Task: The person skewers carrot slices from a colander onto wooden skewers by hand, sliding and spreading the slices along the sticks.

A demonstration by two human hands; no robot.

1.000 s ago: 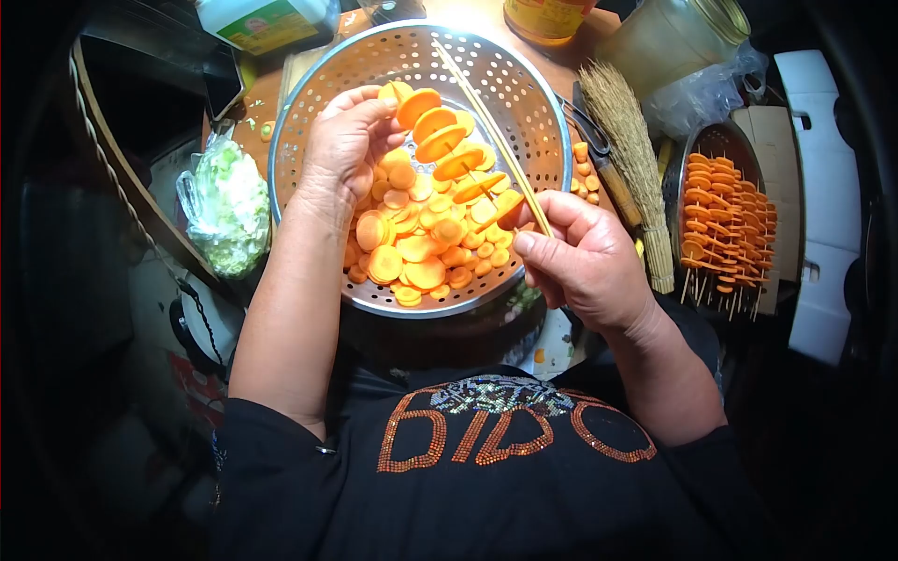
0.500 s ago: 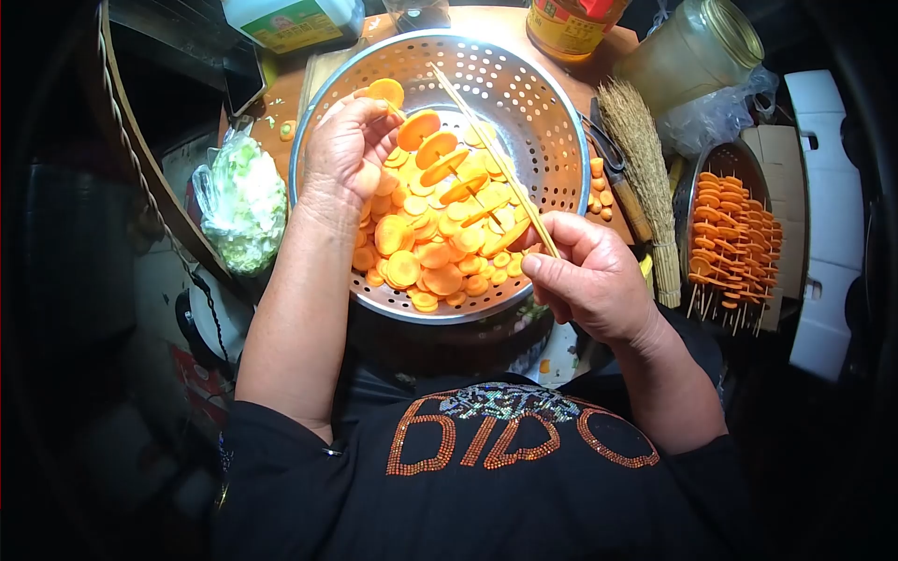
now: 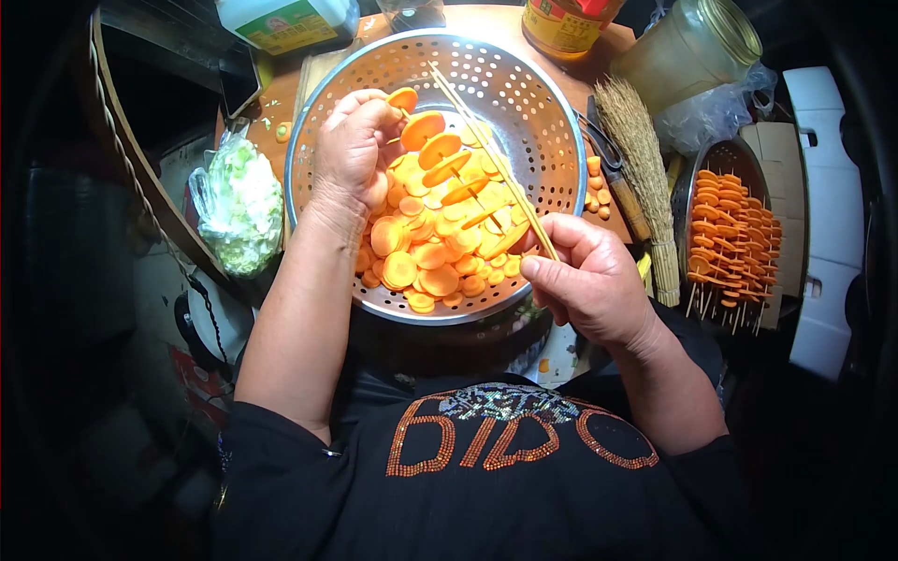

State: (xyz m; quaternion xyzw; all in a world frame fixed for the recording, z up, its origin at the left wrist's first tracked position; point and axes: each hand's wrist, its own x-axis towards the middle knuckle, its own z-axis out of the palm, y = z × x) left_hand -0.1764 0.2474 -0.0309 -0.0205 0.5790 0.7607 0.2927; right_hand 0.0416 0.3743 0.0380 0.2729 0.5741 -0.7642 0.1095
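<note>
My right hand is closed around the lower ends of a skewer carrying several spaced carrot slices and a few bare bamboo skewers beside it. The loaded skewer slants up and left over the steel colander. At its upper tip, my left hand pinches another round carrot slice. Part of the left fingertips is hidden behind the hand. Below both hands, a heap of loose carrot slices lies in the colander.
Finished carrot skewers fill a container at the right. A straw brush and scissors lie beside the colander. Bagged chopped greens sit at left. A jar and a sauce bottle stand behind.
The slice in my left hand has moved slightly right and down onto the skewer's tip, turning more edge-on. My right hand has hardly moved.
</note>
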